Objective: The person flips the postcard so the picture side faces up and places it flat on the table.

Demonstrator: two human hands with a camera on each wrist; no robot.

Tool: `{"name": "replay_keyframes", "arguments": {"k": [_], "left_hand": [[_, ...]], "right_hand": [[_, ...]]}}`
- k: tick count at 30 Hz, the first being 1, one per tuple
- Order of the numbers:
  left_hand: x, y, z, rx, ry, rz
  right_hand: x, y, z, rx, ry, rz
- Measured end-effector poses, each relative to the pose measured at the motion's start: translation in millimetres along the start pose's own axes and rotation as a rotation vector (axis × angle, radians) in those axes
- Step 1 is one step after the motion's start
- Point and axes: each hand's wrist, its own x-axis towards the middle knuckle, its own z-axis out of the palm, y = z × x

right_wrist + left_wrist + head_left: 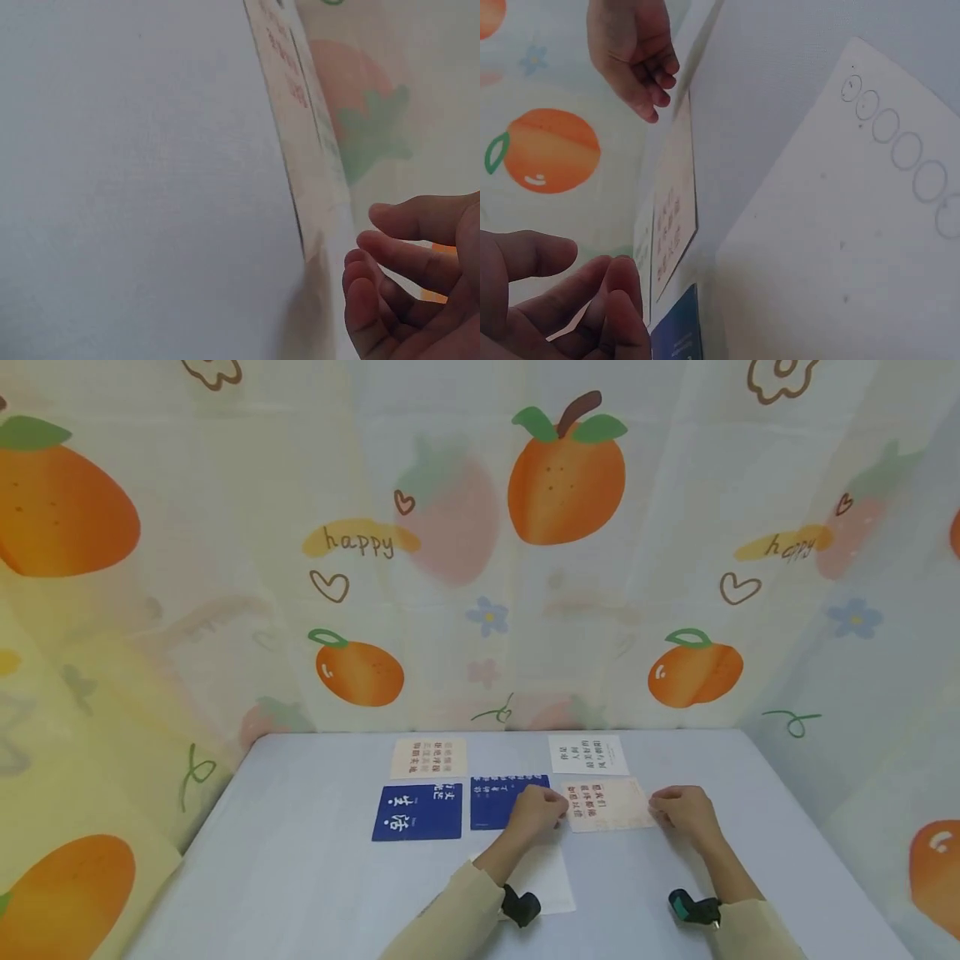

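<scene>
A cream card with reddish-brown writing lies on the table between the two hands. My left hand is at its left edge, over the corner of a dark blue card. In the left wrist view its thumb and fingers are bent loosely, with a gap between them and nothing seen held. Beside the cream card's right edge is my right hand; in the right wrist view its thumb stands apart from the loosely bent fingers. Whether either hand touches the card cannot be told.
Another blue card lies to the left, with a cream card behind it. A white card with dark writing is at the back. Under the left forearm lies a white sheet with a row of drawn circles. A fruit-printed cloth hangs behind.
</scene>
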Motion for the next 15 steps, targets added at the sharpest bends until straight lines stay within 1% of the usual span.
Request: {"name": "replay_keyframes", "arguments": {"k": [2,5,7,10,12,15], "left_hand": [[-5.1,0.8,-8.5,-0.011,-0.031,0.017],[-11.2,-0.2,-24.5,-0.022,-0.078,0.055],[-14.4,-1.6,-36.7,-0.026,-0.098,0.081],[-19.1,-6.1,-54.5,-0.027,-0.12,0.104],[-21.9,-11.3,-64.5,-0.027,-0.121,0.092],[-28.0,-23.6,-76.0,-0.023,-0.116,0.064]], "right_hand": [[-3.7,-2,-2,0.012,0.002,-0.006],[-9.4,-4,2,0.02,-0.027,-0.023],[-13.4,-6,7,0.022,-0.04,-0.031],[-19.4,-9,14,0.023,-0.058,-0.044],[-23.2,-12,18,0.03,-0.071,-0.045],[-28.3,-16,27,0.043,-0.105,-0.044]]}}
